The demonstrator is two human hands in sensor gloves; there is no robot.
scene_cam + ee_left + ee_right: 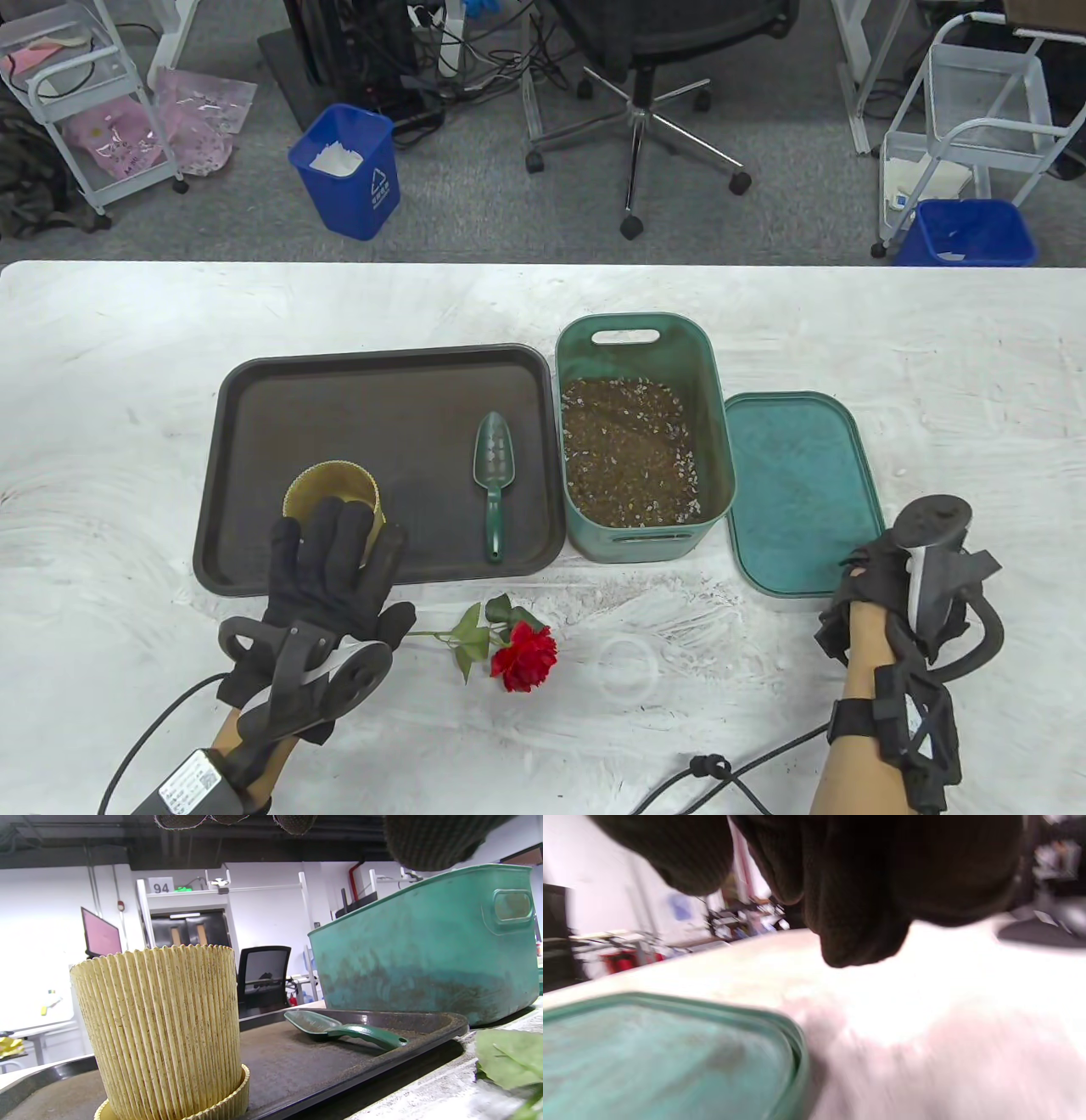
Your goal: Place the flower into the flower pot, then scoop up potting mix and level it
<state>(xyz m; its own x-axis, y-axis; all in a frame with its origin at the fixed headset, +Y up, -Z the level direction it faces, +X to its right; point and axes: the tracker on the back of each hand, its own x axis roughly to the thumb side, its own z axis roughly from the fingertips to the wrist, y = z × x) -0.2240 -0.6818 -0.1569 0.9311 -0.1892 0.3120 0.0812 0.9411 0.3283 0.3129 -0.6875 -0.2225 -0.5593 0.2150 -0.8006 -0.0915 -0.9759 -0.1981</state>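
Nearest the bottom edge of the table view, the left hand (327,564) is hovering with fingers spread and straight, holding nothing, lying over the near side of the flower pot (333,497); the right hand (882,586) is sitting at lower right beside the teal lid (797,492), fingers look loosely curled in the blurred right wrist view, nothing gripped as far as I can tell.

The flower (523,656), a red rose, is lying flat on the white table (127,382) at lower centre, bloom pointing right, stem running left toward the left hand's thumb side; whether thumb and stem are touching, cannot tell; a leaf (509,1058) is showing at the right edge of the left wrist view.

Handling guess: flower is looking light and floppy, likely artificial; petals and leaves crushable, so pinching the bare stem near its left end, below the leaves, is looking safest; stem thin, may roll under fingertips.

Further up, the pot is standing upright at lower left of the dark tray (254,390); ribbed, stiff-looking, empty, light enough to tip; steadying it may be needed.

The scoop (494,475) is lying on the tray's right side, handle toward the bottom edge; rigid plastic, handle is the obvious hold.

Beyond, right of the tray, the green bin (713,382) is holding potting mix (628,458); loose, spill-prone.
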